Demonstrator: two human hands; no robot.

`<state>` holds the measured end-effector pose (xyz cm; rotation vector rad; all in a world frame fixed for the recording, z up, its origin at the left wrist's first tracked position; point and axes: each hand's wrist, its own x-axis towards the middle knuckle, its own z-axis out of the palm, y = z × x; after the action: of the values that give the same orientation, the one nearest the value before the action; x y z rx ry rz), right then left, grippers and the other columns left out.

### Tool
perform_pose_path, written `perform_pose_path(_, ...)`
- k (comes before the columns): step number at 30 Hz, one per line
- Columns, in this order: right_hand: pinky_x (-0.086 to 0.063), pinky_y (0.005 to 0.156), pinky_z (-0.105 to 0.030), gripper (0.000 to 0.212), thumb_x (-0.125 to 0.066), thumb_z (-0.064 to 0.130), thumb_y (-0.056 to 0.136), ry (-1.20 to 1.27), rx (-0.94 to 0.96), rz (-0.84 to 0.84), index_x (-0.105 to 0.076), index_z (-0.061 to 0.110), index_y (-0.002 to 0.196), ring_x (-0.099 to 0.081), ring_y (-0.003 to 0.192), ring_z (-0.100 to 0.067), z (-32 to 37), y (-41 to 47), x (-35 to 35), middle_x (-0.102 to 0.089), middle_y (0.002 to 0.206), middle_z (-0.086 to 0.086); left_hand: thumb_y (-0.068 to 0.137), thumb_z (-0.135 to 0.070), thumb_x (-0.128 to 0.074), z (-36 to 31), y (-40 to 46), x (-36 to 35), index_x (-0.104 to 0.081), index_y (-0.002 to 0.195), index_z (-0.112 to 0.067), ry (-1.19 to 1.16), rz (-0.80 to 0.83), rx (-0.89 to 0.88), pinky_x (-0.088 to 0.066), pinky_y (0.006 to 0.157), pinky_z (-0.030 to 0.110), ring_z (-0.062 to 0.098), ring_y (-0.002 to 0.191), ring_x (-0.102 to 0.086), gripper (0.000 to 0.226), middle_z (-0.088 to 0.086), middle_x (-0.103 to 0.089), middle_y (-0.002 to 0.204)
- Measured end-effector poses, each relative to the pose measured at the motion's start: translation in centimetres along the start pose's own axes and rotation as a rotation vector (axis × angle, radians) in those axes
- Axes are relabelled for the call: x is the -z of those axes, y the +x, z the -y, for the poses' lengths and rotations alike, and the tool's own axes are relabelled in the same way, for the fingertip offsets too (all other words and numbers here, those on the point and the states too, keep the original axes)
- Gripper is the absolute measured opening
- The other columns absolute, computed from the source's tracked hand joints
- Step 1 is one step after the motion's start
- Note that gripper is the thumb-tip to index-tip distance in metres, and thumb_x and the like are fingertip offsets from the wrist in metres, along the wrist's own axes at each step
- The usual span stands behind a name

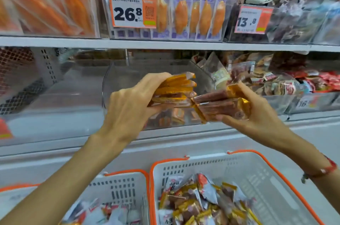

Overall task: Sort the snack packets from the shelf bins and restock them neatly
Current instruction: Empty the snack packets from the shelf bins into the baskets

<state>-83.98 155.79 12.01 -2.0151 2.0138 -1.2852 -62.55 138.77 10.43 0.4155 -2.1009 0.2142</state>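
Note:
My left hand (128, 103) grips a stack of gold-edged snack packets (174, 88), held edge-on in front of a clear shelf bin (114, 81). My right hand (257, 114) holds a second bundle of brown, gold-ended packets (220, 105) just to the right, its near end touching the left stack. A few similar packets (171, 116) lie at the bottom of the clear bin behind my hands. Below, a white basket with an orange rim (257, 166) holds several loose packets (202, 202) of the same kind.
A second orange-rimmed basket (121, 180) with mixed packets stands at the lower left. Right of the clear bin, another bin (272, 81) is heaped with assorted snacks. The upper shelf carries orange and purple packs behind price tags 26.8 (128, 13) and 13.8 (248, 20).

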Motion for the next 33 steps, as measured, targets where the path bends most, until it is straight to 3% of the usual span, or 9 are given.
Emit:
perform_pose_path(5, -0.045, 0.064, -0.008, 0.04, -0.082, 0.022, 0.069, -0.022, -0.155, 0.189, -0.053, 0.033, 0.095, -0.062, 0.076, 0.009, -1.8, -4.2, -1.7, -0.065, 0.083, 0.029, 0.076, -0.052, -0.068, -3.6, -5.1, -2.0, -0.048, 0.128, -0.031, -0.079, 0.239, 0.07, -0.05, 0.044, 0.034, 0.022, 0.065, -0.066, 0.06, -0.012, -0.061, 0.114)
perform_pose_path(7, -0.051, 0.069, -0.024, 0.044, -0.077, 0.04, 0.067, -0.154, -0.225, 0.325, -0.05, 0.034, 0.102, -0.063, 0.079, -0.003, -4.9, -5.0, -3.3, -0.066, 0.088, 0.019, 0.08, -0.061, -0.057, -4.8, -7.2, -4.3, -0.044, 0.133, -0.034, -0.082, 0.393, 0.148, -0.052, 0.051, 0.036, 0.019, 0.071, -0.066, 0.061, -0.014, -0.057, 0.12)
perform_pose_path(10, -0.048, 0.087, -0.035, 0.056, -0.073, 0.027, 0.083, -0.274, -0.342, 0.645, -0.042, 0.024, 0.129, -0.06, 0.104, -0.023, -9.1, -6.1, -5.2, -0.062, 0.116, -0.004, 0.086, -0.059, -0.057, -5.9, -10.5, -8.4, -0.018, 0.149, -0.039, -0.204, 0.778, 0.378, -0.052, 0.081, 0.036, 0.021, 0.104, -0.061, 0.077, -0.01, -0.03, 0.151)
perform_pose_path(13, -0.039, 0.097, -0.027, 0.058, -0.068, 0.022, 0.089, -0.32, -0.402, 0.78, -0.04, 0.019, 0.14, -0.05, 0.121, -0.02, -10.5, -6.6, -6.1, -0.051, 0.135, -0.007, 0.086, -0.062, -0.055, -5.6, -12.3, -10.2, 0.005, 0.153, -0.036, -0.351, 1.002, 0.488, -0.033, 0.111, 0.046, 0.02, 0.145, -0.021, 0.093, -0.011, 0.007, 0.161)
perform_pose_path(15, -0.039, 0.093, -0.022, 0.048, -0.067, 0.021, 0.089, -0.307, -0.361, 0.737, -0.049, 0.02, 0.134, -0.051, 0.119, -0.017, -10.3, -6.2, -6.2, -0.054, 0.134, -0.003, 0.091, -0.053, -0.055, -4.3, -12.0, -9.3, -0.008, 0.155, -0.031, -0.283, 0.898, 0.428, -0.027, 0.115, 0.042, 0.015, 0.147, -0.012, 0.082, -0.011, -0.001, 0.161)
perform_pose_path(21, -0.049, 0.087, -0.028, 0.022, -0.063, 0.027, 0.092, -0.222, -0.007, 0.307, -0.065, 0.032, 0.113, -0.058, 0.102, -0.001, -5.0, -0.1, -6.1, -0.064, 0.113, 0.02, 0.09, -0.022, -0.056, 2.8, -7.7, -4.2, -0.057, 0.128, -0.014, 0.009, 0.013, 0.246, -0.03, 0.108, 0.027, 0.022, 0.127, -0.045, 0.038, 0.003, -0.053, 0.137)
perform_pose_path(26, -0.054, 0.076, -0.036, 0.019, -0.057, 0.029, 0.085, -0.175, 0.156, 0.131, -0.07, 0.029, 0.099, -0.065, 0.085, -0.006, -2.4, 10.9, -8.8, -0.069, 0.089, 0.016, 0.095, -0.042, -0.042, 10.2, -6.6, -4.3, -0.039, 0.144, -0.013, 0.151, 0.031, 0.387, -0.03, 0.112, 0.036, 0.022, 0.139, -0.034, 0.057, 0.004, -0.037, 0.151)
perform_pose_path(29, -0.052, 0.087, -0.036, 0.019, -0.069, 0.02, 0.086, -0.089, 0.05, 0.285, -0.071, 0.023, 0.105, -0.065, 0.089, -0.012, -3.5, 18.0, -12.2, -0.069, 0.092, 0.011, 0.097, -0.049, -0.028, 11.9, -7.0, -5.5, -0.033, 0.148, -0.011, 0.155, 0.094, 0.452, -0.024, 0.111, 0.032, 0.02, 0.137, -0.034, 0.064, 0.001, -0.031, 0.156)
perform_pose_path(33, -0.034, 0.108, -0.02, 0.07, -0.076, 0.028, 0.081, -0.064, -0.043, 0.878, -0.042, 0.03, 0.143, -0.041, 0.13, -0.006, -3.3, 22.6, -17.6, -0.044, 0.144, 0.01, 0.098, -0.042, -0.028, 11.5, -7.4, -6.3, -0.038, 0.146, -0.012, 0.171, 0.051, 0.448, -0.015, 0.115, 0.026, 0.016, 0.136, -0.036, 0.058, -0.001, -0.031, 0.156)
